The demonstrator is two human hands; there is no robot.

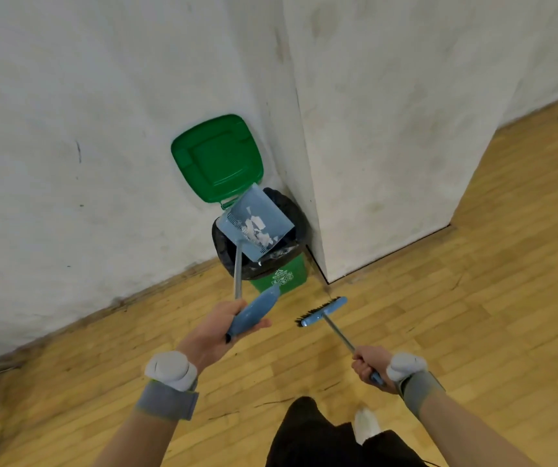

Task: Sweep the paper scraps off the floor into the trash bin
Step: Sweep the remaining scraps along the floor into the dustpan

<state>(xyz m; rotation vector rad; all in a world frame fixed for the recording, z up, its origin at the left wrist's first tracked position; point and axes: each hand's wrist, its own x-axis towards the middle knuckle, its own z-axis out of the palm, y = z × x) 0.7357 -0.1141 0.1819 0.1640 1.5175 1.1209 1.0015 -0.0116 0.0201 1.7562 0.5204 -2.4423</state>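
2 tools are held. The left hand (pixel 223 328) grips the dustpan (pixel 264 210), tilted with paper scraps (pixel 254 230) over the open trash bin (pixel 281 276); the right hand (pixel 368 364) grips the broom (pixel 324 311).

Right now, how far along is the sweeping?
Done: the paper scraps are gathered in the dustpan, and the lid stands open. In hand: the left hand tips the dustpan over the trash bin; the right hand holds the broom aside. Left: the scraps must slide out.

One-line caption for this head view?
The left hand holds a blue dustpan of paper scraps tilted over the open green trash bin; the right hand holds the broom.
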